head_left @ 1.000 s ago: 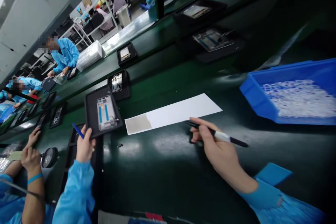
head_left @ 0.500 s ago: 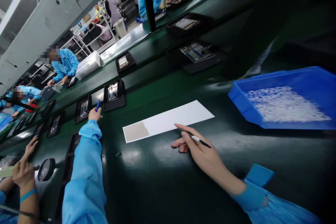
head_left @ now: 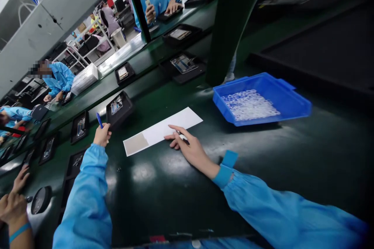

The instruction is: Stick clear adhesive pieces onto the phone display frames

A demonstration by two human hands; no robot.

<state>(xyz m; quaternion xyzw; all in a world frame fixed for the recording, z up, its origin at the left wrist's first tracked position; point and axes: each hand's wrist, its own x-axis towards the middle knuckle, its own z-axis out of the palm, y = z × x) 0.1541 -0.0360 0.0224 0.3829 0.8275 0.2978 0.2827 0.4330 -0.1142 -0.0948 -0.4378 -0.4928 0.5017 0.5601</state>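
Note:
My left hand (head_left: 102, 135) reaches out to a black tray (head_left: 119, 109) holding a phone frame and grips the tray's near corner. A blue pen (head_left: 99, 120) sticks up between that hand's fingers. My right hand (head_left: 187, 146) rests on the green belt at the edge of a long white paper strip (head_left: 163, 130), fingers closed around a black pen (head_left: 184, 138) that is mostly hidden under the hand. The strip has a grey patch at its left end.
A blue bin (head_left: 260, 99) of small white parts sits to the right. More black trays (head_left: 79, 127) with phone frames line the belt. A dark post (head_left: 228, 27) stands behind the bin. A co-worker's hands (head_left: 13, 198) and a round magnifier (head_left: 41, 199) are at lower left.
My left hand pushed the black tray away along the belt and stretched out after it. My right hand slid left to the paper strip, and the view rose and pulled back.

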